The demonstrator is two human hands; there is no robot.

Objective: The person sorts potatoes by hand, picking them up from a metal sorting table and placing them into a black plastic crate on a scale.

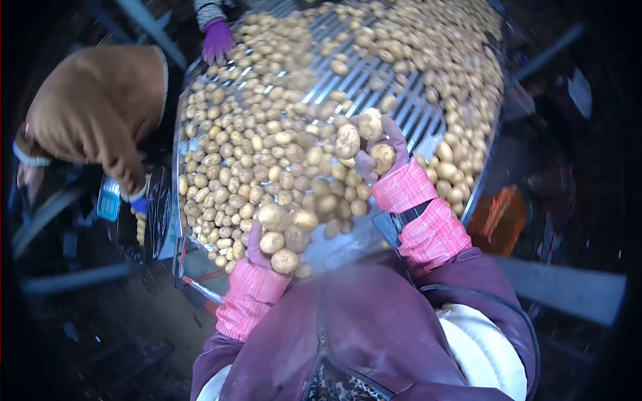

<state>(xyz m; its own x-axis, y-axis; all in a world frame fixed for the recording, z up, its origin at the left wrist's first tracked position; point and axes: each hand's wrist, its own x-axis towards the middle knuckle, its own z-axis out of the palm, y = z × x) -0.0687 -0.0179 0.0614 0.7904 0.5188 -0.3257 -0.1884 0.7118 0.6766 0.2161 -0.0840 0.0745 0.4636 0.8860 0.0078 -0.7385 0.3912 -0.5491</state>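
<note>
Many potatoes lie spread over a metal sorting table with slatted bars. My left hand, in a purple glove, is cupped around several potatoes at the near left edge. Its fingers are mostly hidden beneath them. To the right and farther up, my right hand, also gloved, curls around a few potatoes, with one against the palm. Both forearms wear pink sleeves. A smooth bare patch of the table lies between my hands, partly blurred.
At the left, a person in a brown coat bends down beside a blue crate and a dark bag. Another person's purple-gloved hand rests at the table's far left edge. An orange container stands to the right.
</note>
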